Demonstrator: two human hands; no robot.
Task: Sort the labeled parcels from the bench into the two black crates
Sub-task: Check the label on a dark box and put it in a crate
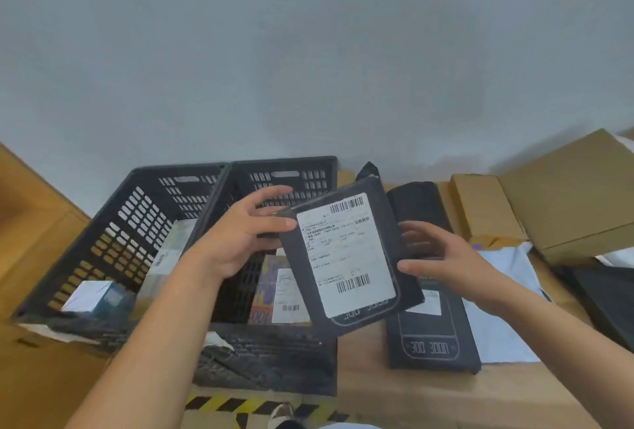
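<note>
Above the right black crate, the left hand fingers clamp the labeled black parcel, while the right hand fingers lie spread against its other edge.

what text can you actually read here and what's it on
"300 3000": lying black flat box on the wooden bench.
"300 3000", blurry: bottom edge of the held black flat box, in the left hand.
White shipping label on the held box: barcodes, print too blurred to read.
White label on the parcel in the right black crate: too blurred.
</note>
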